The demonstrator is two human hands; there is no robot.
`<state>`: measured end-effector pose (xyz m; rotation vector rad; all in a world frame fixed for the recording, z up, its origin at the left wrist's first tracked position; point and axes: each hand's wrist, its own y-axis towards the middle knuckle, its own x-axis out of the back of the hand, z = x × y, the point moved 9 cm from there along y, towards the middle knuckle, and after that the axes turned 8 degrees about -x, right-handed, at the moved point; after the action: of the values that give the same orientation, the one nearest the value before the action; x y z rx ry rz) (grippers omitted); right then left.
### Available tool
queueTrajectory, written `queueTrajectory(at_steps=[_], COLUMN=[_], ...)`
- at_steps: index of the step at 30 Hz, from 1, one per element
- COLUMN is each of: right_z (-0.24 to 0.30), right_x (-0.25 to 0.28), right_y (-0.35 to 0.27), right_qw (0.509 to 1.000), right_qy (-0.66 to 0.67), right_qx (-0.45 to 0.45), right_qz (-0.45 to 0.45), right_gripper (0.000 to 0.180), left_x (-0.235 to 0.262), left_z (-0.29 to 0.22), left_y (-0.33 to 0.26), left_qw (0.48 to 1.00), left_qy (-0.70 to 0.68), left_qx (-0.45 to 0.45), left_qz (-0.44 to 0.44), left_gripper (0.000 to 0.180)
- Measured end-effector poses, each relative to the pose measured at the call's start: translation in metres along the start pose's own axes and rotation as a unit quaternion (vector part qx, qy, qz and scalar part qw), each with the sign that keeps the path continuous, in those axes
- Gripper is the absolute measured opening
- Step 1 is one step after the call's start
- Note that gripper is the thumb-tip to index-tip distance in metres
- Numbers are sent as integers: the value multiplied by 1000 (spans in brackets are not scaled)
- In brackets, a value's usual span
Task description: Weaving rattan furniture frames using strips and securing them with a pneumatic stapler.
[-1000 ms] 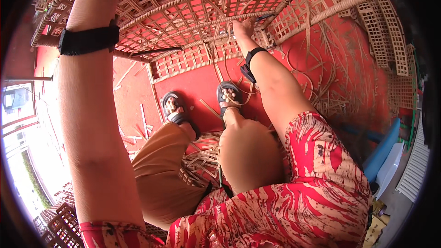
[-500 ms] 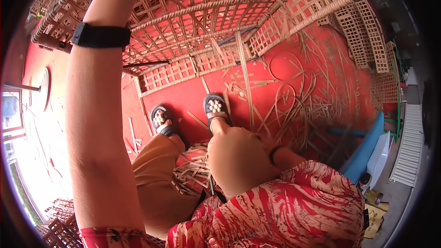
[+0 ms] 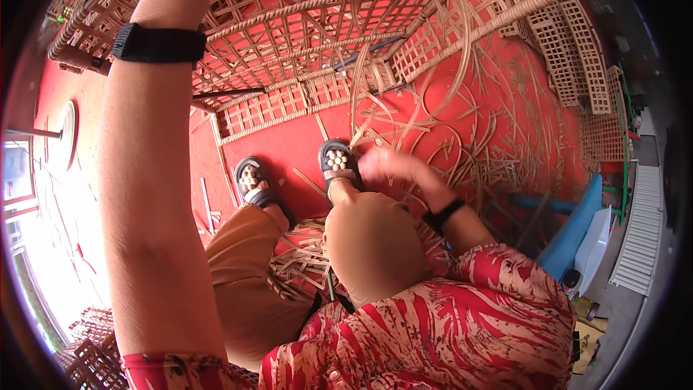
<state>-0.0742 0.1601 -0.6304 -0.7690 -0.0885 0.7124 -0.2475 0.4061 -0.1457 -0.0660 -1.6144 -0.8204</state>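
My left arm (image 3: pixel 155 195), with a black wristband (image 3: pixel 159 43), reaches up past the top edge, so my left hand is out of view. It extends over a large open-weave cane frame (image 3: pixel 317 25) with wrapped rims. My right hand (image 3: pixel 382 166) is beside my right foot, smeared by motion, its fingers unclear. Pale strip ends (image 3: pixel 361 132) lie close to its fingertips; whether it grips them cannot be told. A long flat cane strip (image 3: pixel 465 43) hangs in a loop from the frame above this hand.
Loose strips (image 3: pixel 498 126) and offcuts litter the red floor (image 3: pixel 289 144), also between my sandalled feet. Woven panels (image 3: pixel 570 50) lean at the far right. A blue plastic piece (image 3: pixel 574 235) stands right of me, and a round disc on a rod (image 3: pixel 68 133) is at left.
My right hand has come out from behind my knee, moving forward and left to near my foot. The long strip, straight before, now bends in a loop. My left arm has hardly moved.
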Motion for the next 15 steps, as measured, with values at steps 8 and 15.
queueTrajectory(at_steps=[8, 15], right_z=[102, 87], right_x=[263, 269], right_y=[45, 109], right_qw=[639, 812], right_qy=[-138, 189], right_qx=[105, 179], right_qz=[-749, -523], right_gripper=[52, 23], left_x=[-21, -13], left_z=[-12, -2], left_y=[8, 3], left_qw=[1000, 997], left_qy=[11, 65], left_qx=[0, -12], left_qz=[-17, -46], left_gripper=[38, 38])
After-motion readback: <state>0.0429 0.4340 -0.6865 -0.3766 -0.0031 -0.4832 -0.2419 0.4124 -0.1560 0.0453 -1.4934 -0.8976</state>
